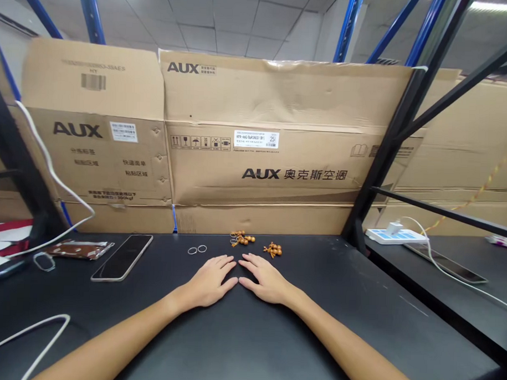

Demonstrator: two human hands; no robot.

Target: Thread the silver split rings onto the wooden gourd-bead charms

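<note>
a: the left grip point(212, 281) looks relaxed.
b: yes, palm down, fingers loosely spread, nothing in it. the right grip point(267, 280) is the same, and the two thumbs almost meet.
a: what's ahead of them?
b: at twelve o'clock on the black counter point(240, 345), a larger bead bunch point(247, 241): round, glossy, orange-brown, one bead paler and yellower, the left end harder to make out.
a: and beside it?
b: at one o'clock, a smaller bead bunch point(275, 249), the same warm colour, round beads packed close, with knobbly bits on its left.
a: on the other side?
b: two metal rings point(197, 249) at ten o'clock, thin, silvery, side by side. toward nine, a phone point(122, 258) lies dark screen up.
</note>
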